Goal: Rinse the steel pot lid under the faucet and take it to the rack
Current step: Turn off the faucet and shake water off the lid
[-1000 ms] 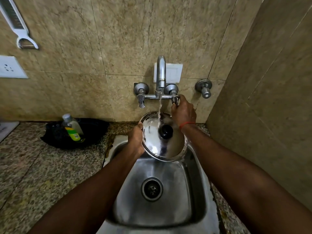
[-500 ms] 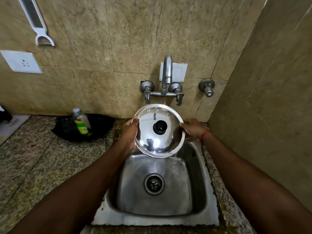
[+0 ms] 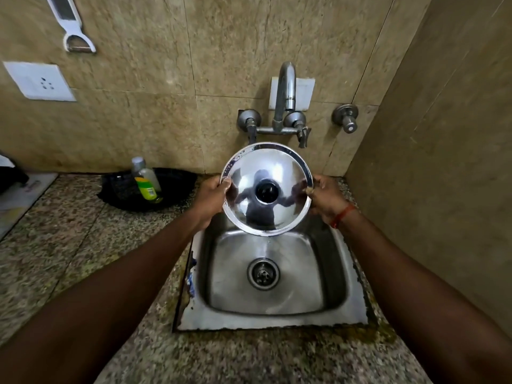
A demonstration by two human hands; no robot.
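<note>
- both hands had brought the steel pot lid back from the spout; it stood upright above the sink, knob side facing the camera.
- left hand pinched its left rim, right hand pinched the right rim.
- a thin trickle ran off the lid's bottom edge toward the drain.
- faucet ran a second earlier; no stream fell from it now, so rinsing looked done.
- carrying to the rack remained; no rack was visible.

Lid over the sink, below the faucet — bottle on the counter, left.
</note>
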